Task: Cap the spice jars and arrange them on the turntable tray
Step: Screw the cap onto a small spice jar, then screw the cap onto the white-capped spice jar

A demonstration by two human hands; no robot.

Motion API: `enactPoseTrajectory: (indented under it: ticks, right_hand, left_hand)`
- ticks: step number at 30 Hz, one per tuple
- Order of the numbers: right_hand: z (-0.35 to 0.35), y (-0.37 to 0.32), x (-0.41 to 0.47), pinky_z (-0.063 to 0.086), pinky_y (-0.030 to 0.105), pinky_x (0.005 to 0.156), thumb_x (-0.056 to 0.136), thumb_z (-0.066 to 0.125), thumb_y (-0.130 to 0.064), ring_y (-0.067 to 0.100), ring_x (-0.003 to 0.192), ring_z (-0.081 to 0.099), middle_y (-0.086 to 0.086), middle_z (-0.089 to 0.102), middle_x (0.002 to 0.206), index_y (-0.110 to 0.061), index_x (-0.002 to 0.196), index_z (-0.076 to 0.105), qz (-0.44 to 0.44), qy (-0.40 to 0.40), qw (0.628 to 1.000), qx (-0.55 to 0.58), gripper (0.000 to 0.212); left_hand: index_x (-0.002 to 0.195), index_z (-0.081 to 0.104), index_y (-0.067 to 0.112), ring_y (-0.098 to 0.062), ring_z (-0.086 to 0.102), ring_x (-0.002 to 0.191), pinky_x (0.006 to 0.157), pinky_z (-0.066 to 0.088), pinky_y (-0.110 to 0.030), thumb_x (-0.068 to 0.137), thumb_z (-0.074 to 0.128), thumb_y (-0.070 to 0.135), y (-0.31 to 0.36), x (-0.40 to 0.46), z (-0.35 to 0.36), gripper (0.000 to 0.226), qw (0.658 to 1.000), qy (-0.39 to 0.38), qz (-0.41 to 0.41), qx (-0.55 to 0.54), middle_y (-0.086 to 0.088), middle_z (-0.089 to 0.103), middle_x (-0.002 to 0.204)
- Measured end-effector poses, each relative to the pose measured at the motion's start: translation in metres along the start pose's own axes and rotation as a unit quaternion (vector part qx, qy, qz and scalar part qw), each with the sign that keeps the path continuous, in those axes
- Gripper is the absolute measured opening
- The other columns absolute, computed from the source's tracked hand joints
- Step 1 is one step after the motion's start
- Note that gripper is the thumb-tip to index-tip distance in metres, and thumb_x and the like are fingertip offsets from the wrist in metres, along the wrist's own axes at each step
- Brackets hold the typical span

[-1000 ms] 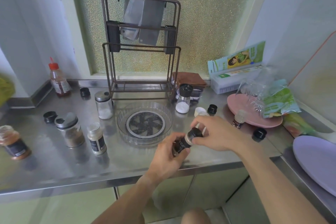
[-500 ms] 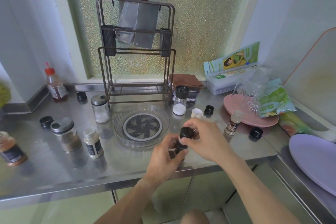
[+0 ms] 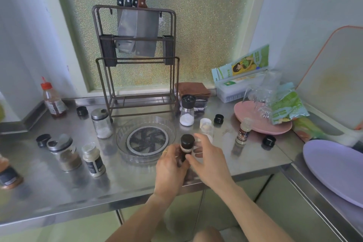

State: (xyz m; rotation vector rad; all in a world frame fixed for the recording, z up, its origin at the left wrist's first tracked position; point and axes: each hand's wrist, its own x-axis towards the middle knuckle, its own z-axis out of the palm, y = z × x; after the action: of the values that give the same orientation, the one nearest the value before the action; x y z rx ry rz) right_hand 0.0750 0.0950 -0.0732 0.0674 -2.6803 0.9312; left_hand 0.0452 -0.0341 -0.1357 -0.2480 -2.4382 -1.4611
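Fingers [image 3: 172,155] of the left hand [image 3: 170,171] curl round a dark spice jar [image 3: 184,153] with its black cap [image 3: 187,140] on, upright just beside the clear turntable tray [image 3: 121,143] on the worktop [image 3: 59,188]. Right hand [image 3: 210,159] spreads loosely beside the jar, thumb touching it.

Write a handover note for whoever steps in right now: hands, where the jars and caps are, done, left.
Left hand grips the dark jar, black cap on it, held upright just right of the turntable tray.
Right hand is open, fingers beside the jar, not gripping.
Tray holds no jars.
Loose black caps on the counter: back left, far left, centre right, right.
Small uncapped jars: left of the tray, by the pink plate.
Done: this jar looks capped.
Left: set it on the tray, cap the rest, arrange all.
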Motion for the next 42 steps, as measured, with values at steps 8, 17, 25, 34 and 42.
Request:
enactPoseTrajectory:
  ticks: [8, 17, 25, 34, 42]
  right_hand:
    - [0.011, 0.028, -0.024, 0.056, 0.035, 0.101, 0.095, 0.068, -0.021, 0.012, 0.110, 0.071, -0.003, 0.072, 0.123, -0.023, 0.133, 0.057, 0.045, -0.086, 0.994, 0.044, 0.039]
    - [-0.036, 0.055, -0.003, 0.051, 0.012, 0.078, 0.098, 0.065, -0.017, -0.005, 0.082, 0.065, -0.018, 0.071, 0.095, -0.026, 0.102, 0.069, 0.044, 0.110, 0.990, 0.078, 0.011]
    - [-0.063, 0.078, 0.113, 0.050, 0.041, 0.098, 0.095, 0.051, 0.000, 0.031, 0.118, 0.063, 0.009, 0.066, 0.132, -0.019, 0.133, 0.063, -0.014, -0.004, 0.996, -0.088, 0.044]
    - [-0.028, 0.097, 0.180, 0.032, 0.036, 0.120, 0.096, 0.059, -0.002, 0.029, 0.148, 0.041, 0.009, 0.036, 0.164, -0.024, 0.152, 0.049, -0.077, -0.257, 0.933, -0.240, 0.061]
    - [-0.030, 0.092, 0.179, 0.052, 0.043, 0.087, 0.090, 0.063, -0.006, 0.036, 0.109, 0.063, 0.009, 0.058, 0.123, -0.020, 0.126, 0.059, -0.117, -0.149, 0.948, -0.256, 0.038]
  left_hand:
    - [0.115, 0.061, 0.019, -0.022, 0.072, 0.091, 0.080, 0.056, -0.041, 0.083, 0.080, 0.022, 0.007, -0.002, 0.010, 0.037, 0.995, 0.020, -0.009, 0.097, 0.003, 0.076, 0.098]
    - [0.122, 0.057, 0.019, -0.011, 0.061, 0.107, 0.093, 0.039, -0.004, 0.090, 0.073, 0.006, 0.044, -0.045, 0.017, 0.038, 0.977, 0.116, 0.167, 0.059, 0.007, 0.061, 0.118]
    - [0.160, 0.005, 0.000, -0.023, 0.005, 0.159, 0.126, 0.011, -0.033, 0.096, 0.052, -0.005, 0.065, 0.008, 0.103, 0.080, 0.977, 0.033, 0.145, 0.149, -0.015, 0.006, 0.170]
    - [0.158, -0.014, 0.002, -0.033, 0.025, 0.154, 0.123, 0.029, -0.039, 0.104, 0.050, 0.018, 0.052, 0.042, 0.126, 0.085, 0.993, 0.020, -0.027, 0.114, -0.024, 0.019, 0.166]
    - [0.152, 0.027, 0.003, -0.031, 0.051, 0.133, 0.109, 0.043, -0.038, 0.099, 0.059, 0.020, 0.052, 0.045, 0.121, 0.064, 0.993, 0.031, -0.051, 0.104, -0.016, 0.050, 0.146]
